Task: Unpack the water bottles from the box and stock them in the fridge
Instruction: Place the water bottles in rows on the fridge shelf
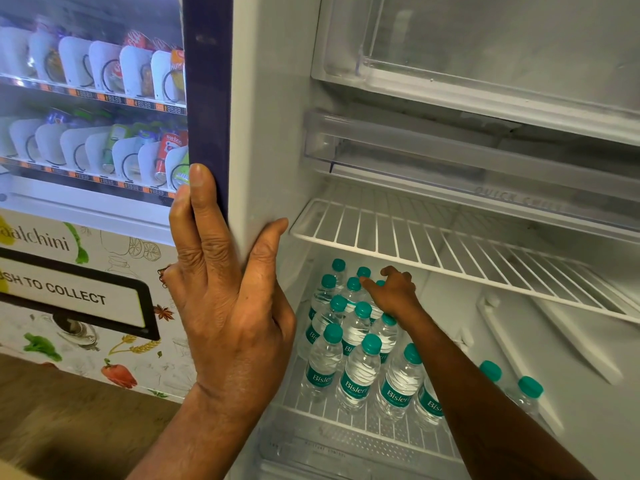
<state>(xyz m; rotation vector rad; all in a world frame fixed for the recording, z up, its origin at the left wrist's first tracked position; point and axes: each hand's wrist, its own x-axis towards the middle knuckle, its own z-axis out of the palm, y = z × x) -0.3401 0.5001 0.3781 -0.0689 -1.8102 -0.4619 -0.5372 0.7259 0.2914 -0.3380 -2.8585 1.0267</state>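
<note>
Fingers [372, 285] of your right hand [394, 294] are bent down over the caps in the back row of bottles [360, 372], deep on the lower shelf [311, 407] of the fridge [270, 133]. The forefinger reaches out to a cap, but it cannot be told whether the others grip a bottle or only steady it. Your left hand [232, 306] clasps the fridge's front edge, fingers nearly straight on the blue outside, thumb on the white inner wall. You look to be settling a bottle into its row, with stocking well under way. The bottles stand upright in tight rows at the shelf's left, with two more apart at the right. The box is out of view. Next you need a clean release that topples no neighbours, then draw your arm out under the upper rack [450, 244].
</note>
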